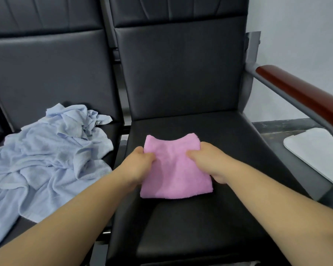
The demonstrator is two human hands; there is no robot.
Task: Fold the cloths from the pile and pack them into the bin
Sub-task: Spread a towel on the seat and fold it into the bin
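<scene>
Both grips clamped on pink cloth (176, 169): L hand (140, 160) & R hand (208, 158) palms-down; forearms extended.

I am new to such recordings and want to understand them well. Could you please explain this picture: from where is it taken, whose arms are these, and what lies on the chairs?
There is no machine here. A person wears a camera on the head, which looks forward and down, so the two bare arms are the person's own. The left hand and the right hand each pinch a side of a small pink cloth, which looks already folded and lies on the black seat of a chair. On the neighbouring seat to the left lies a crumpled pile of pale blue cloths, not yet folded. A wooden armrest is at the right. Below it a white object is partly visible; I cannot tell whether it is the bin.
</scene>
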